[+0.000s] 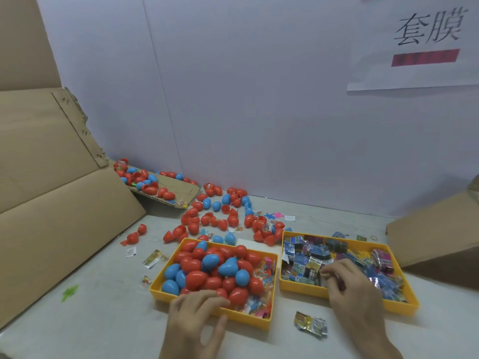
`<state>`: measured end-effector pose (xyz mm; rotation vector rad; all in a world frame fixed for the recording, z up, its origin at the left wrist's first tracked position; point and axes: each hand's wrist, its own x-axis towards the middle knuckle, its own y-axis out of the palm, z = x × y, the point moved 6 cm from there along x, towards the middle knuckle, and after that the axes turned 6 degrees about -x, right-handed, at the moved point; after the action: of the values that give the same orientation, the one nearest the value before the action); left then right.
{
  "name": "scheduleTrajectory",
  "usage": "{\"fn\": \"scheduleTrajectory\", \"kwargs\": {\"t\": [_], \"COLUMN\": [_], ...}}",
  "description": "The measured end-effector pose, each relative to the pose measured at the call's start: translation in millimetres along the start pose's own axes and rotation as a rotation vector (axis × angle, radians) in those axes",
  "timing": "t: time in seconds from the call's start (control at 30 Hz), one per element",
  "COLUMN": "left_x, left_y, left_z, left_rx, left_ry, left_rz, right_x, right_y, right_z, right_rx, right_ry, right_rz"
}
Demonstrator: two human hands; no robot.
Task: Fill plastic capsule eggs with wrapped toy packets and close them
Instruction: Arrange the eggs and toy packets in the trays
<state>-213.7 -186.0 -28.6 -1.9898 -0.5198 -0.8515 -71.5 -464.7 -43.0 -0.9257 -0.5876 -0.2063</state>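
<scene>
Both hands are picking at once, so the trick here is to come away with one of each. The left hand lies over the near corner of the egg tray, fingers loosely together on top of the red eggs and thumb spread wide outside the front wall. It isn't gripping anything yet as far as I can tell. I'd close on the top egg, not dig. The right hand is in the packet tray with fingers curled tight. It looks like they're pinching one of the packets, but it's blurry. Check it's a single packet before lifting.

Containers: a torn cardboard flap at the back of the table holds a few red and blue eggs, with plenty more loose eggs on the table, some of them split open. The egg tray is heaped with closed-looking eggs, mostly red, with small clear-wrapped toys down its right side. The packet tray is full of foil packets, and one stray packet lies on the table in front of it.
</scene>
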Motion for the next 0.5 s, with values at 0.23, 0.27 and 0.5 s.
{"fn": "scheduleTrajectory", "kwargs": {"t": [0.23, 0.27, 0.5], "left_x": [2.3, 1.2, -6.8], "left_y": [20.8, 21.1, 11.4], "left_z": [1.5, 1.8, -11.8], "left_rx": [-0.007, -0.002, -0.052], "left_ry": [-0.101, -0.115, -0.145], "left_rz": [0.302, 0.324, 0.349], "right_x": [-5.1, -6.1, -10.9], "right_y": [-3.0, -2.7, -1.9], "right_z": [3.7, 4.0, 2.8], "right_rx": [-0.047, -0.051, -0.079], "right_ry": [-0.035, -0.032, -0.020], "right_rz": [-0.033, -0.034, -0.064]}}
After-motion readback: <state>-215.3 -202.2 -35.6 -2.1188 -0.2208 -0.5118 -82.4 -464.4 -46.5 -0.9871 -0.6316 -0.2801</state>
